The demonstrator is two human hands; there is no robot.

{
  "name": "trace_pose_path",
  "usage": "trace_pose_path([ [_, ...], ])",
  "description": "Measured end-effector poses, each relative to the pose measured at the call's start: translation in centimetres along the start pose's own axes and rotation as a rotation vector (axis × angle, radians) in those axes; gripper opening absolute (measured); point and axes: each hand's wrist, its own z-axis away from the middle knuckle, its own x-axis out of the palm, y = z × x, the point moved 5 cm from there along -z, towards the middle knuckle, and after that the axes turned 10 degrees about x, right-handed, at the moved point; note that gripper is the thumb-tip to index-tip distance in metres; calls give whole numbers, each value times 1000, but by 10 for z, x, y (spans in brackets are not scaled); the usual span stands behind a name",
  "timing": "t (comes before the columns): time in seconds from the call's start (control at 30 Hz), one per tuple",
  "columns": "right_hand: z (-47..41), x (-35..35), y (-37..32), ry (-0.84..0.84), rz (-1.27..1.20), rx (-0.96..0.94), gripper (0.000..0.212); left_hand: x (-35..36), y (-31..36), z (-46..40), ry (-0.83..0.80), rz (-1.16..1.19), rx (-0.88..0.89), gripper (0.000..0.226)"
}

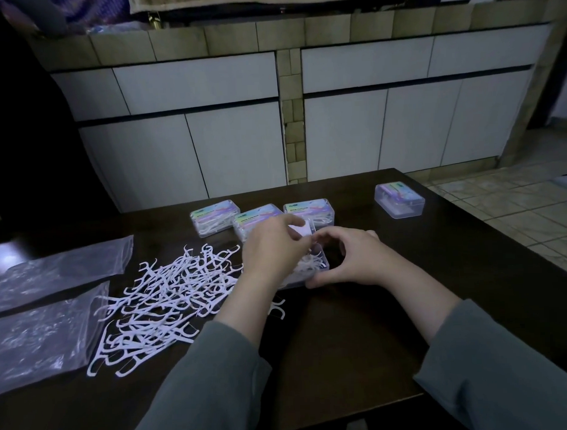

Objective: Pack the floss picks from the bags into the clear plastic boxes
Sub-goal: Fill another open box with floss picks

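Note:
An open clear plastic box (319, 262) with white floss picks inside stands at the table's middle, its lid (303, 229) tipped up at the back. My left hand (273, 247) reaches over the box from the left, fingers curled at the lid and picks; what it holds is hidden. My right hand (348, 260) grips the box's right side, thumb along its near edge. A loose pile of white floss picks (163, 296) lies to the left. Two flat clear bags (44, 303) lie at the far left.
Three closed boxes filled with picks (214, 217) (256, 219) (309, 210) line up behind my hands. A fourth closed box (399, 199) stands apart at the back right. White cabinets stand beyond the dark table (360, 324); tiled floor lies to the right.

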Motion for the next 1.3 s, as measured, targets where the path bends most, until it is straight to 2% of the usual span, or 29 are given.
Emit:
trace_pose_path([
  [0.1, 0, 0, 1, 3, 15, 4, 75, -11, -9, -1, 65, 213, -44, 31],
  [0.2, -2, 2, 1, 16, 32, 10, 78, -19, -16, 3, 167, 528, -117, 11],
  [0.27, -4, 3, 2, 20, 30, 24, 79, -26, -17, 5, 214, 599, -99, 8],
  [0.37, -5, 4, 4, 20, 26, 29, 80, -38, -19, 7, 167, 424, 78, 8],
  [0.43, -5, 5, 5, 19, 16, 27, 80, -36, -22, 9, -4, 201, 158, 11],
  [0.5, -5, 5, 6, 19, 8, 30, 79, -26, -24, 12, -209, 35, 164, 10],
  [0.57, -4, 4, 5, 18, 12, 34, 79, -20, -23, 14, -296, -43, 160, 11],
  [0.7, -4, 4, 5, 15, 24, 38, 79, -27, -22, 14, -247, 13, 178, 18],
  [0.93, -6, 5, 7, 21, 13, 37, 79, -14, -17, 13, -355, -32, 126, 13],
  [1.03, -6, 5, 7, 24, 17, 34, 79, -22, -21, 12, -234, -5, 170, 5],
  [1.13, -5, 5, 4, 29, 31, 41, 80, -35, -35, 10, -141, 3, 129, 20],
  [1.2, -4, 4, 4, 29, 35, 47, 80, -35, -43, 11, -188, -17, 99, 28],
  [1.3, -4, 5, 5, 24, 42, 51, 80, -32, -43, 12, -205, -37, 91, 26],
])
